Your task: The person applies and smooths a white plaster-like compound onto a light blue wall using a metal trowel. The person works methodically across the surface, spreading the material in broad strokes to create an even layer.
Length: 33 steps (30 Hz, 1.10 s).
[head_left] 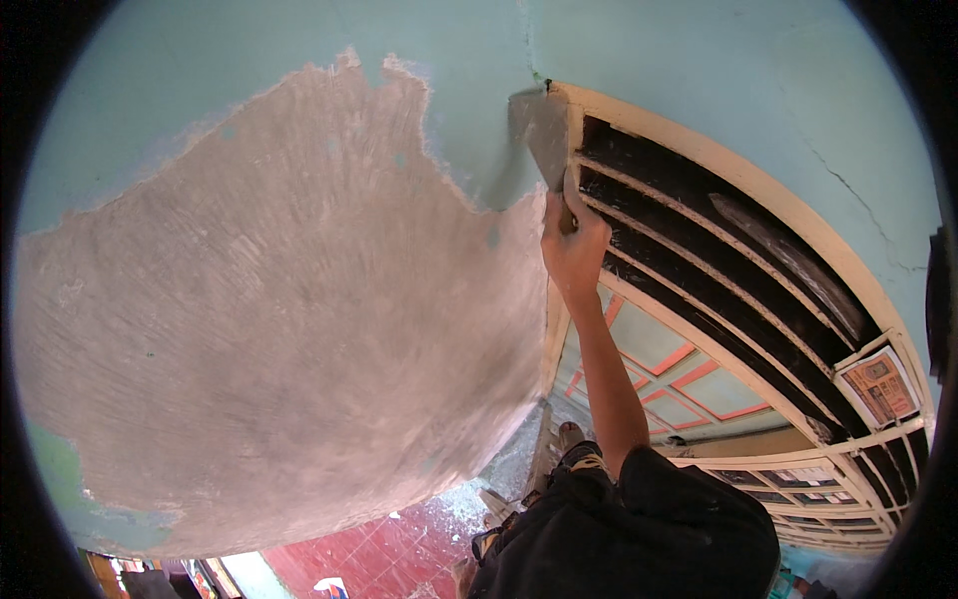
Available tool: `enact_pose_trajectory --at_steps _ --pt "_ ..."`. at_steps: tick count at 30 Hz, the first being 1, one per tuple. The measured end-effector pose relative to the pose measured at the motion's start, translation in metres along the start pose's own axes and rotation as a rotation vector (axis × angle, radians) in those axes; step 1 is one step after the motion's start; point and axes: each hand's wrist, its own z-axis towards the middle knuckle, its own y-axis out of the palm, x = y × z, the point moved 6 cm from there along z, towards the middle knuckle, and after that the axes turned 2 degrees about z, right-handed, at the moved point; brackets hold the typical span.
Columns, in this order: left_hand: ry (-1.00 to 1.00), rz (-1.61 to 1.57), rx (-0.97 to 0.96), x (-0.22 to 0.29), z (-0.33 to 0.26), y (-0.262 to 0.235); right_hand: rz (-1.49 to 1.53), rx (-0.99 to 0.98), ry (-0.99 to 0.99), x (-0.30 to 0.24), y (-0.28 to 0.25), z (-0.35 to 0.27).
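My right hand (577,250) reaches up and is closed around the handle of a scraper (539,135), most of which is hidden by the fingers. The scraper's wide grey metal blade lies against the blue-green painted wall (469,130), right beside the upper corner of a cream wooden frame (561,130). Left and below the blade spreads a large bare grey-brown patch (289,290) with a ragged paint edge and a few small paint specks. My left hand is out of view.
Dark slatted vents (718,230) and a paned door (659,349) are at the right. A small printed card (880,387) sits in the frame. Below, my feet (571,431) stand above a red tiled floor (369,554) strewn with pale flakes. A crack (853,190) runs down the right wall.
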Motion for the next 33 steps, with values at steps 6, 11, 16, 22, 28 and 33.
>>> enact_pose_trajectory --at_steps 6,11,16,22,28,33 --pt "-0.004 -0.001 0.004 -0.004 0.002 -0.002 0.016 0.041 0.069 -0.016 0.001 0.000" --pt "-0.003 -0.035 0.003 0.000 0.002 -0.003 0.005 -0.046 0.171 -0.017 0.002 0.009" --pt "0.017 -0.038 -0.014 0.008 0.004 -0.001 0.006 0.041 0.006 -0.022 -0.002 -0.003" --pt "0.035 -0.017 -0.020 0.008 0.005 0.004 0.017 -0.025 0.051 -0.031 -0.003 0.013" --pt "0.049 0.015 -0.029 0.000 0.007 0.003 0.230 -0.256 0.339 -0.034 0.000 -0.007" --pt "0.092 0.036 -0.045 0.004 0.014 0.000 0.371 -0.338 0.622 -0.046 -0.004 -0.010"
